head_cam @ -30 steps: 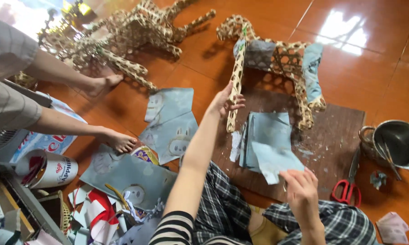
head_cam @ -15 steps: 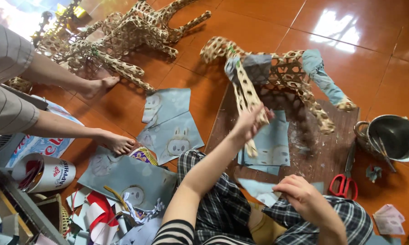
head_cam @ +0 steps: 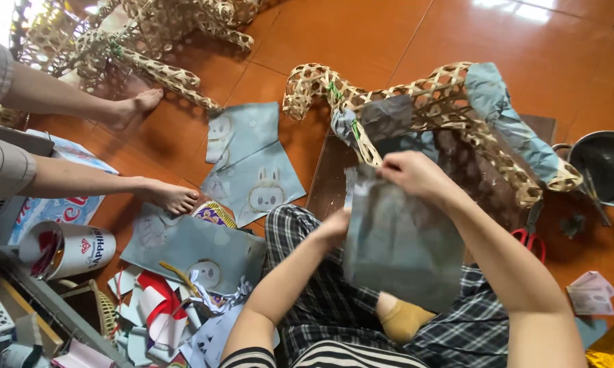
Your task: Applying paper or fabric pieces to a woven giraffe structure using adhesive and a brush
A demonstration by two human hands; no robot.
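Paper is the thing in hand: a grey-blue sheet (head_cam: 402, 245) hangs over the person's lap, in front of the woven bamboo frame (head_cam: 450, 102) on the floor. The left hand (head_cam: 335, 225) pinches its left edge; the right hand (head_cam: 416, 176) is clamped on the top edge. I judge it light, limp and easily torn, best held by two edges. Red-handled scissors (head_cam: 530, 238) lie right.
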